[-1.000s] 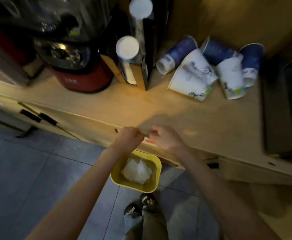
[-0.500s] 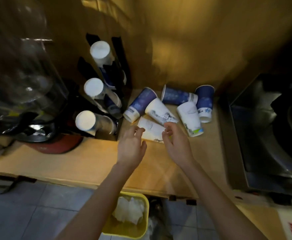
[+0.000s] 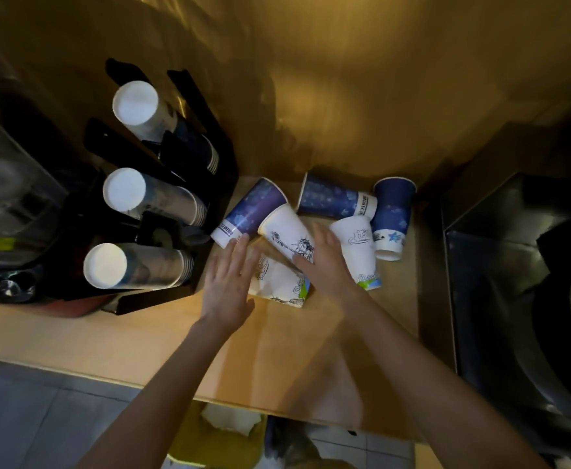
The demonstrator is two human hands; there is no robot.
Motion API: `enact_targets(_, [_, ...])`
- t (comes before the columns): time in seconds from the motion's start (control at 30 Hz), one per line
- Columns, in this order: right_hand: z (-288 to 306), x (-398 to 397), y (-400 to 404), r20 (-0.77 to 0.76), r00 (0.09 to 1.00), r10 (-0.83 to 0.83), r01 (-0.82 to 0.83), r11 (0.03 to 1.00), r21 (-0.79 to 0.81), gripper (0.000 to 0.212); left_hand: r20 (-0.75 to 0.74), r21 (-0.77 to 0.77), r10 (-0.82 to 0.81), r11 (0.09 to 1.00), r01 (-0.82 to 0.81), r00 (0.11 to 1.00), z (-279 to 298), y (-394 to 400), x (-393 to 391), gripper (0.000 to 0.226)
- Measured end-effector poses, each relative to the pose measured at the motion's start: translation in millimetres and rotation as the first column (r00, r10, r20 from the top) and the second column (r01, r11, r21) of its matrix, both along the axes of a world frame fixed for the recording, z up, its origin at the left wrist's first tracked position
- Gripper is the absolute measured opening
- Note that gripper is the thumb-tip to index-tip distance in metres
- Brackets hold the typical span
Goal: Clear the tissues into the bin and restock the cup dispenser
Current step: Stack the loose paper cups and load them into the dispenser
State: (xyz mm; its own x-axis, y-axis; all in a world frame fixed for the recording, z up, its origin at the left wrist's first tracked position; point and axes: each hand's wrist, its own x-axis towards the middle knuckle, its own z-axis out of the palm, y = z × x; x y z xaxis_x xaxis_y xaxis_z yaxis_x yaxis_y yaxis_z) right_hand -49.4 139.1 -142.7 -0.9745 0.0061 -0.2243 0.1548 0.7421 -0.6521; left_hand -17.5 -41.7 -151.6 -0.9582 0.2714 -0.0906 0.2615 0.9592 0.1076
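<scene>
1. I see the loose paper cups lying on their sides at the back of the wooden counter (image 3: pixel 142 336), just right of the black cup dispenser (image 3: pixel 206 184). The nearest white cup (image 3: pixel 279 282) lies with its long axis left to right. The white cup behind it (image 3: pixel 286 231) slants its mouth up-left.
2. Three blue cups (image 3: pixel 336 199) lie or stand behind, against the wall. Another white cup (image 3: pixel 358 252) points its base toward me. The dispenser's three stacks point bases toward me. A yellow bin (image 3: pixel 216 445) with tissues (image 3: pixel 230 418) sits below the counter edge.
3. My left hand (image 3: pixel 228 286) is spread flat, fingers apart, over the nearest cup's left end. My right hand (image 3: pixel 323 262) is open too, resting across the two white cups, gripping nothing.
</scene>
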Motion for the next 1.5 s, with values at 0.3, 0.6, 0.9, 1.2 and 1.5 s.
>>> enact_targets(0.3, [-13.8, -9.2, -11.6, 0.118, 0.990, -0.084, 0.073, 0.993, 0.095, 0.076, 0.062, -0.165, -0.048, 0.985, 0.057, 0.997, -8.8, -0.3, -4.8, 0.077])
enact_targets(0.6, [3.6, 2.9, 7.2, -0.081, 0.979, -0.189, 0.178, 0.976, -0.126, 0.077, -0.058, -0.189, -0.052, 0.981, 0.040, 0.997, -24.2, -5.4, 0.1, 0.087])
enact_targets(0.9, [-11.3, 66.5, 7.6, -0.074, 0.889, -0.452, 0.369, 0.803, -0.468, 0.094, -0.002, -0.128, 0.027, 0.991, -0.028, 1.000, -11.3, -14.1, -11.0, 0.079])
enact_targets(1.2, [-49.0, 77.5, -8.3, -0.010, 0.877, -0.481, 0.443, 0.815, -0.373, 0.079, 0.090, 0.070, 0.192, 0.978, -0.198, 0.977, 36.4, -27.9, -0.9, 0.088])
enact_targets(1.5, [-41.2, 74.6, -5.5, -0.031, 0.929, -0.368, 0.338, 0.882, -0.328, 0.083, -0.105, 0.501, 0.112, 0.865, -0.045, 0.988, 151.8, -1.1, -1.7, 0.094])
